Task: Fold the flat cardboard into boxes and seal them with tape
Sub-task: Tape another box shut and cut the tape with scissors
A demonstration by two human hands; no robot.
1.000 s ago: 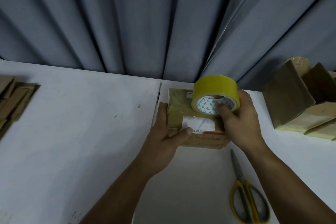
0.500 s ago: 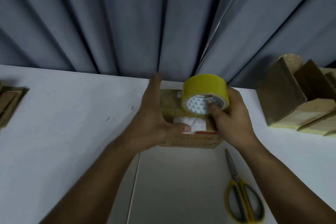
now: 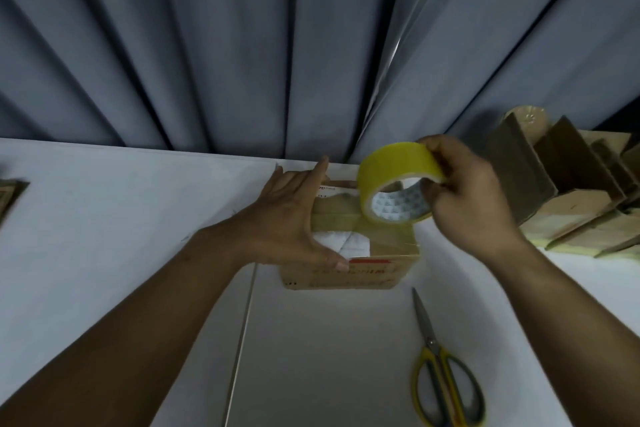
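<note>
A small brown cardboard box (image 3: 363,274) with a white label and red print stands on the white table, near its far edge. My left hand (image 3: 294,218) lies along the box's left side, fingers straight, thumb across the near top edge. A yellow roll of tape (image 3: 398,177) is lifted above the box's right half, gripped by my right hand (image 3: 467,198) with fingers curled through its core. A clear strip of tape runs from the roll down onto the box top.
Scissors (image 3: 443,374) with yellow and grey handles lie on the table at the near right. A pile of folded cardboard boxes (image 3: 561,198) sits at the right. Flat cardboard (image 3: 10,194) shows at the left edge. A grey curtain (image 3: 277,45) hangs behind the table (image 3: 104,218).
My right hand has lifted the tape roll up and to the right, drawing tape off over the box. My left hand has shifted along the box's left side.
</note>
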